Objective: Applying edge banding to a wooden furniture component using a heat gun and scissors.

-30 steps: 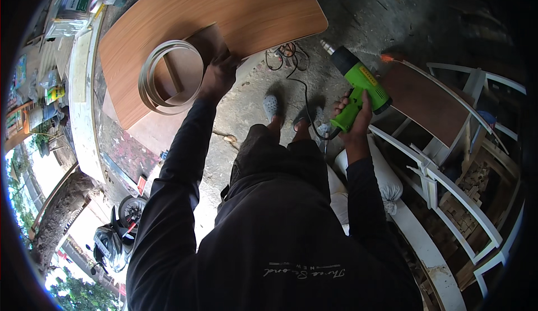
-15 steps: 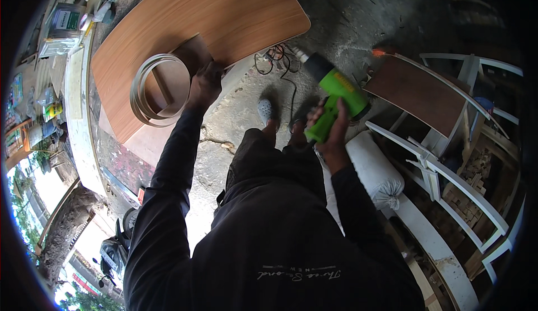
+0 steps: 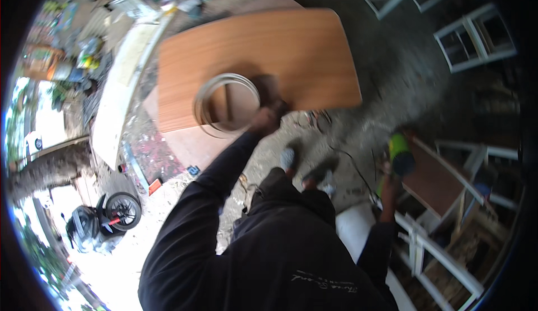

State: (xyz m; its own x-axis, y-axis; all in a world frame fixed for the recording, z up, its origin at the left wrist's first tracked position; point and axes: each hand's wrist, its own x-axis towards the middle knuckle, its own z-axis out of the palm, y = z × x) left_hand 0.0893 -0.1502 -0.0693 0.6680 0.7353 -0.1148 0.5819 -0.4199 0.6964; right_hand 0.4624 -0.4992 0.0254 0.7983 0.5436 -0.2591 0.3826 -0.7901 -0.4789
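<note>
Right hand [image 3: 391, 185] clamped round handle of green-and-black pistol-shaped heat gun [image 3: 400, 149], gun's body just above hand. Left hand [image 3: 268, 120] at near edge of brown wood-grain board with rounded corners [image 3: 305, 58]; fingers blurred, cannot tell whether closed. Coil of thin pale strip [image 3: 228, 77] over board, just left of left hand. Dark reddish-brown flat panel [image 3: 434, 183] just right of right hand.

Motorcycle [image 3: 87, 227] at lower left, near a long white board [image 3: 121, 95]. White frame [image 3: 475, 37] on the floor [image 3: 386, 81], upper right. White sack [image 3: 354, 228] at lower right, partly hidden.
</note>
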